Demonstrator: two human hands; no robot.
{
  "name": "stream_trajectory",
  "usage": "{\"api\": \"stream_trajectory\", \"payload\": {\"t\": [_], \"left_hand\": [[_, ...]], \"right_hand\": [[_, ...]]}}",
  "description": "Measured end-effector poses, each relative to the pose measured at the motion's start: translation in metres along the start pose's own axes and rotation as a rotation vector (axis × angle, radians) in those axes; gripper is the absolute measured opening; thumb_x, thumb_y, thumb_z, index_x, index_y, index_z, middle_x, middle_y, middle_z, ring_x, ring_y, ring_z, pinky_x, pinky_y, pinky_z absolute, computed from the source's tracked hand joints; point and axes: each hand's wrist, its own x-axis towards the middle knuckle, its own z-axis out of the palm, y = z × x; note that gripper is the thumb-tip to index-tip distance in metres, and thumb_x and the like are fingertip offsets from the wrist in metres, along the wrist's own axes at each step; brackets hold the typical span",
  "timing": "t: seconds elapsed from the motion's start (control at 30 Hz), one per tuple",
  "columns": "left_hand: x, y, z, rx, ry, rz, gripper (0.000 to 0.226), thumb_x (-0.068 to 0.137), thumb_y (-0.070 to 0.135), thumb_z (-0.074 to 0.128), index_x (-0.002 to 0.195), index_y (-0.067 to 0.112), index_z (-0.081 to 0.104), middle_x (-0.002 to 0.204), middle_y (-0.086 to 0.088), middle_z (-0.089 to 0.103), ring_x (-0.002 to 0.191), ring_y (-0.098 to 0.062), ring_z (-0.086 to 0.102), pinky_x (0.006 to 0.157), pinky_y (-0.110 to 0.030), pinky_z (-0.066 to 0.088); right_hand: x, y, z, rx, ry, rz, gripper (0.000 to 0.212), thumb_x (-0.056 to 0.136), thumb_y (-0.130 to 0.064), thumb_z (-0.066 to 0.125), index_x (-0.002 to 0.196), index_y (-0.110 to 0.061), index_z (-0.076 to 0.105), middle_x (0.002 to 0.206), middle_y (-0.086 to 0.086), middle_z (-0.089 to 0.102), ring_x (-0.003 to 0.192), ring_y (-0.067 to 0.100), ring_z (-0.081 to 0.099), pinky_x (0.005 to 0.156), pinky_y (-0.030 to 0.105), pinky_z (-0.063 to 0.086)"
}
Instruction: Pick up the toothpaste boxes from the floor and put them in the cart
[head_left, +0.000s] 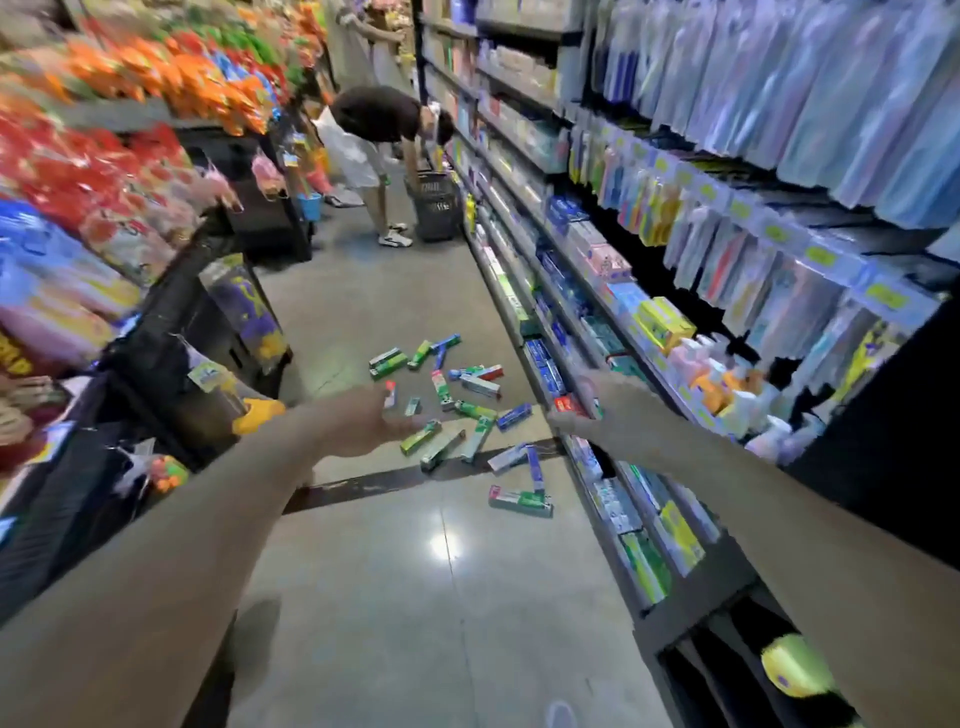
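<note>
Right, green, blue and red toothpaste boxes (447, 405) strewn across the floor (415, 597); my left hand (374, 421) loosely spread, right hand (587, 410) too blurred to tell.

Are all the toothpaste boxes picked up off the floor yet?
Not yet. Nothing looks done: a scatter of green, blue and white toothpaste boxes lies on the grey tiled floor, and no cart shows in this view. In hand: neither the left hand nor the right hand plainly holds a box; both arms are stretched toward the pile. Left to do: picking up every box and putting it in the cart.
</note>
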Motion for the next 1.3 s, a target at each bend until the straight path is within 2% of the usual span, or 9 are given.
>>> {"api": "stream_trajectory", "payload": {"t": [0.13, 0.2, 0.3, 0.43, 0.57, 0.7, 0.83, 1.13, 1.3], "left_hand": [[0.030, -0.022, -0.012, -0.057, 0.011, -0.136, 0.092, 0.080, 0.078, 0.044, 0.141, 0.010, 0.041, 0.138, -0.016, 0.054, 0.123, -0.032, 0.053, 0.099, -0.038, 0.044], [0.045, -0.025, -0.022, -0.055, 0.019, -0.187, 0.088, 0.086, 0.073, 0.045, 0.145, 0.008, 0.037, 0.142, -0.015, 0.050, 0.128, -0.031, 0.049, 0.102, -0.038, 0.042], [0.068, -0.028, -0.031, -0.071, 0.032, -0.219, 0.085, 0.091, 0.069, 0.044, 0.147, 0.006, 0.035, 0.148, -0.016, 0.043, 0.135, -0.031, 0.043, 0.107, -0.040, 0.038], [0.093, -0.030, -0.035, -0.067, 0.032, -0.246, 0.082, 0.092, 0.068, 0.045, 0.146, 0.007, 0.035, 0.146, -0.019, 0.044, 0.132, -0.034, 0.045, 0.105, -0.042, 0.040], [0.126, -0.048, -0.040, -0.090, 0.029, -0.264, 0.077, 0.091, 0.068, 0.046, 0.142, 0.011, 0.038, 0.139, -0.015, 0.049, 0.123, -0.032, 0.050, 0.102, -0.043, 0.043], [0.167, -0.074, -0.050, -0.116, 0.007, -0.301, 0.081, 0.090, 0.070, 0.045, 0.145, 0.011, 0.035, 0.142, -0.015, 0.047, 0.126, -0.032, 0.048, 0.105, -0.044, 0.042], [0.218, -0.111, -0.068, -0.124, -0.024, -0.300, 0.086, 0.091, 0.069, 0.044, 0.152, 0.010, 0.026, 0.151, -0.017, 0.037, 0.137, -0.033, 0.039, 0.110, -0.043, 0.037], [0.332, -0.193, -0.139, -0.042, -0.061, -0.242, 0.084, 0.093, 0.067, 0.043, 0.152, 0.009, 0.027, 0.153, -0.018, 0.033, 0.141, -0.035, 0.034, 0.109, -0.040, 0.032], [0.394, -0.218, -0.160, -0.004, -0.095, -0.199, 0.084, 0.090, 0.071, 0.044, 0.151, 0.014, 0.030, 0.150, -0.015, 0.036, 0.140, -0.034, 0.033, 0.110, -0.042, 0.034]], "right_hand": [[0.061, -0.020, -0.012, 0.012, -0.086, -0.080, 0.086, 0.083, -0.074, 0.052, 0.144, -0.013, 0.041, 0.138, 0.011, 0.051, 0.127, 0.030, 0.046, 0.101, 0.044, 0.042], [0.090, -0.021, -0.018, 0.010, -0.098, -0.123, 0.096, 0.076, -0.082, 0.050, 0.147, -0.019, 0.037, 0.143, 0.008, 0.048, 0.129, 0.027, 0.044, 0.104, 0.045, 0.042], [0.132, -0.028, -0.024, -0.022, -0.125, -0.176, 0.093, 0.083, -0.074, 0.053, 0.153, -0.018, 0.028, 0.153, 0.006, 0.038, 0.140, 0.028, 0.034, 0.112, 0.047, 0.035], [0.185, -0.039, -0.020, -0.050, -0.166, -0.234, 0.093, 0.082, -0.074, 0.052, 0.152, -0.017, 0.030, 0.150, 0.008, 0.041, 0.137, 0.028, 0.037, 0.111, 0.049, 0.036], [0.233, -0.055, -0.007, -0.036, -0.213, -0.232, 0.097, 0.081, -0.073, 0.057, 0.153, -0.014, 0.028, 0.155, 0.009, 0.035, 0.141, 0.029, 0.033, 0.113, 0.049, 0.034], [0.287, -0.077, 0.009, -0.082, -0.240, -0.253, 0.097, 0.082, -0.076, 0.054, 0.153, -0.015, 0.028, 0.153, 0.009, 0.036, 0.141, 0.030, 0.032, 0.112, 0.048, 0.033], [0.347, -0.105, 0.025, -0.127, -0.228, -0.261, 0.095, 0.083, -0.076, 0.050, 0.153, -0.016, 0.029, 0.154, 0.007, 0.038, 0.140, 0.028, 0.034, 0.111, 0.044, 0.033], [0.464, -0.180, 0.030, -0.166, -0.225, -0.186, 0.098, 0.084, -0.076, 0.047, 0.155, -0.015, 0.019, 0.156, 0.006, 0.034, 0.140, 0.028, 0.036, 0.110, 0.044, 0.034], [0.520, -0.204, 0.039, -0.169, -0.271, -0.157, 0.102, 0.085, -0.074, 0.050, 0.158, -0.016, 0.010, 0.162, 0.007, 0.022, 0.146, 0.027, 0.025, 0.115, 0.043, 0.027]]}}
